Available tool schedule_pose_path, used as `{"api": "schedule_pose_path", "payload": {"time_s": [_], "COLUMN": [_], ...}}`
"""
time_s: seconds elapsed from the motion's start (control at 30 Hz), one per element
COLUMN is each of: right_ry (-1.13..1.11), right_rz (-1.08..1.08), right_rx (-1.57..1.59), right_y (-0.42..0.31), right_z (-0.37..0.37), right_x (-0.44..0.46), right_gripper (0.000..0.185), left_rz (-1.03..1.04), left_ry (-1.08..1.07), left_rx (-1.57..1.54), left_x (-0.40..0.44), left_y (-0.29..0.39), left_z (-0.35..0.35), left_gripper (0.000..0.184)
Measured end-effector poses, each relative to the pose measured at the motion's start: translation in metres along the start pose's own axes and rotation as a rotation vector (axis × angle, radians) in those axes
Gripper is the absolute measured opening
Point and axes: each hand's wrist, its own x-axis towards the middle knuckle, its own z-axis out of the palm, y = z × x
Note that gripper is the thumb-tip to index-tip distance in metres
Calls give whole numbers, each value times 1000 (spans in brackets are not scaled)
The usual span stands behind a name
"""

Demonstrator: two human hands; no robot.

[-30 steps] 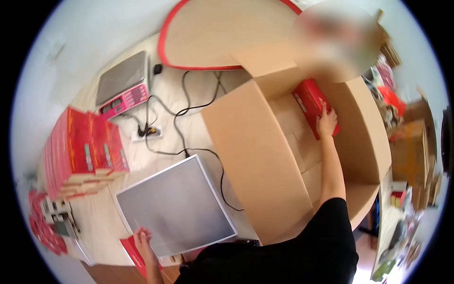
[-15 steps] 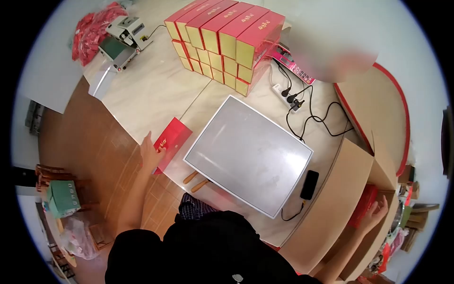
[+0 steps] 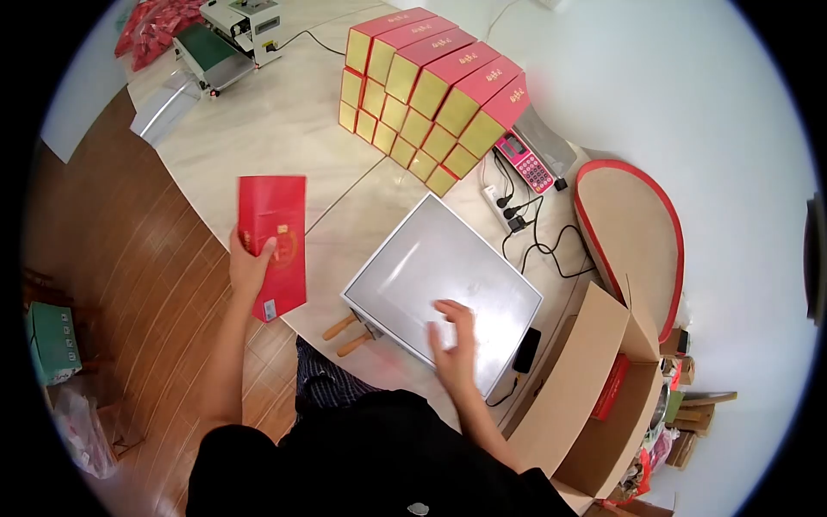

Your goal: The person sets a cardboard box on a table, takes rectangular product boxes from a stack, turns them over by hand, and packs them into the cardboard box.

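My left hand [image 3: 251, 263] grips a red box [image 3: 282, 207] with gold print and a small white label, held up at the table's left edge. Its thumb lies across the front face. Over the grey metal plate [image 3: 413, 267] hovers my right hand [image 3: 456, 349], fingers curved and apart, with nothing in it. Two wooden-handled tools [image 3: 343, 335] stick out from under the plate's near left side. To the right an open cardboard carton [image 3: 573, 353] has a red box [image 3: 610, 388] inside it.
Red and gold boxes [image 3: 439, 86] stand stacked at the back. Beside them are a pink keypad device [image 3: 530, 168] and a power strip [image 3: 500, 207] with black cables. A black phone [image 3: 527, 351] lies right of the plate. A machine [image 3: 233, 43] sits far left.
My right hand has come out of the carton and moved left over the metal plate. My left hand has lifted and turned the red box, so its broad face shows. The view has shifted.
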Motion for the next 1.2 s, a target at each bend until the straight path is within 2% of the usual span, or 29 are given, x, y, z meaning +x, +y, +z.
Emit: {"api": "schedule_pose_path", "payload": {"time_s": [0.03,0.07,0.13,0.17,0.23,0.27,0.33,0.47,0.53,0.6,0.7,0.77,0.83,0.93,1.03,1.1,1.2], "right_ry": [-49,-99,-216,-221,-276,-276,-244,-256,-320,-327,-307,-294,-297,-311,-337,-355,-389], "right_rz": [-27,-54,-97,-96,-226,-224,-211,-175,-49,-65,-39,-47,-53,-83,-142,-150,-162], "right_rx": [6,11,-45,-56,-163,-180,-344,-408,-361,-404,-430,-468,-459,-458,-522,-524,-518], "right_y": [-11,-22,-36,-43,-52,-51,-45,-14,1,33,65,79,95,107,115,121,133], "right_z": [21,39,61,67,72,70,59,6,-21,-37,-46,-43,-38,-34,-37,-39,-42], "right_x": [4,9,16,20,30,33,39,35,28,16,3,0,-2,6,28,46,69], "right_gripper": [42,50,80,80,105,105,116,111,106,103,101,99,98,96,97,97,99], "left_rz": [-24,-26,-54,-62,-154,-180,-206,-395,-312,-346,-356,-524,-289,-261,-290,-395,-433], "left_ry": [123,122,242,240,200,148,-19,-346,-408,-563,-688,-655,-354,-79,6,84,35], "left_rx": [-205,-209,-543,-551,-639,-678,-805,-909,-909,-956,-812,-694,-605,-543,-526,-508,-525], "left_x": [-7,-16,-44,-60,-96,-115,-146,-181,-202,-209,-209,-186,-163,-128,-117,-121,-139], "left_y": [7,17,45,57,87,104,124,134,122,126,86,79,56,63,41,29,34], "left_z": [-9,-15,-13,-8,9,21,47,96,127,132,141,114,91,54,41,43,52], "left_gripper": [80,80,79,79,80,80,81,81,79,81,81,73,58,46,43,40,39]}}
